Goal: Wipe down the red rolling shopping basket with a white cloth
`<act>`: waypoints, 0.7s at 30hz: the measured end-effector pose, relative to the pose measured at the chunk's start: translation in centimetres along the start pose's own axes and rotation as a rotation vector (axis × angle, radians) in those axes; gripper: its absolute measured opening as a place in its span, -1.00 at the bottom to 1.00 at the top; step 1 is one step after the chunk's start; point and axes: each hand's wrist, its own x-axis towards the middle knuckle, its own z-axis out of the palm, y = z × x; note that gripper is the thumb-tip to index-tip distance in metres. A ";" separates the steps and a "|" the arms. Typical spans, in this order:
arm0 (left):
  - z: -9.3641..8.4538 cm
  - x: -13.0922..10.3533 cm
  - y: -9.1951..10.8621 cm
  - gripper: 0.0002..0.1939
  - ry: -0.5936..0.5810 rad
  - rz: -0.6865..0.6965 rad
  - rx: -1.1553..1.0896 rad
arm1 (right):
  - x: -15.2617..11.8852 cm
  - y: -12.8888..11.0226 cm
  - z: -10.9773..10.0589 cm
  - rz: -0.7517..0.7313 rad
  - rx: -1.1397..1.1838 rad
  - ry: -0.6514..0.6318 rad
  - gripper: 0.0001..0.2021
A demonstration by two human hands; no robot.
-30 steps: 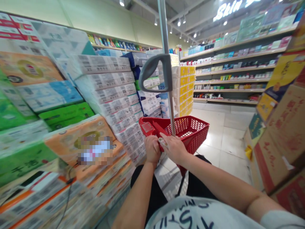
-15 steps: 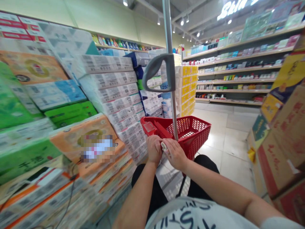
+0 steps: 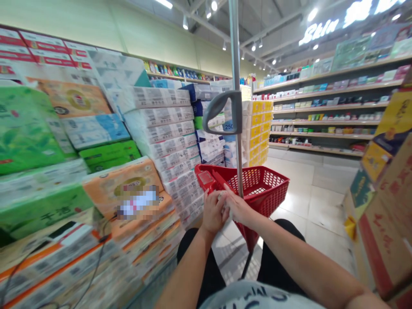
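Judged under way: handling of small off-white item [image 3: 220,195], toward nine o'clock from red plastic lattice-walled basket [image 3: 273,195]; not yet released. Remaining steps: cannot tell. Left hand [image 3: 214,213]: fingers curled in, apparently on item. Right hand [image 3: 240,209]: fingers slightly bent, grip cannot be told. Hidden behind fingers: item's shape, material. Cut off at twelve o'clock: silver metal pole [image 3: 234,51].

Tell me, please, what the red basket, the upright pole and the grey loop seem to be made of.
Red basket: probably moulded plastic, slightly glossy; evenly coloured, with lattice walls.
Upright pole: likely metal, smooth and silvery; bright streaks run along it.
Grey loop: perhaps plastic, rather dull, with rounded edges.
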 end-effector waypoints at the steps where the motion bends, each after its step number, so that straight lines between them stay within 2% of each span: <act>1: 0.0 0.0 0.1 -0.43 -0.006 -0.012 0.009 | 0.0 -0.3 -0.3 0.040 0.054 -0.020 -0.53; 3: -0.1 0.0 0.4 -0.44 -0.023 -0.051 0.018 | 0.0 -1.4 -1.5 0.059 0.094 -0.037 -0.47; 5: -0.1 -0.1 0.7 -0.45 -0.025 -0.087 0.017 | 0.0 -2.9 -3.1 -0.070 -0.011 0.062 -0.46; 8: 0.0 -0.2 1.1 -0.48 -0.005 -0.107 0.014 | 0.0 -5.6 -5.6 -0.363 -0.290 0.252 -0.68; 10: 0.1 -0.2 1.2 -0.49 0.004 -0.106 0.014 | 0.0 -7.0 -6.9 -0.484 -0.461 0.323 -0.85; 14: 0.0 -0.3 1.2 -0.50 -0.003 -0.094 0.009 | 0.5 -8.3 -8.0 -0.513 -0.637 0.286 -0.93; 17: -0.2 -0.4 1.1 -0.49 -0.022 -0.088 0.016 | 1.5 -8.3 -7.9 -0.507 -0.660 0.230 -0.97; 21: -0.1 -0.7 0.6 -0.46 -0.035 -0.086 0.025 | 2.1 -8.2 -7.7 -0.497 -0.657 0.222 -0.92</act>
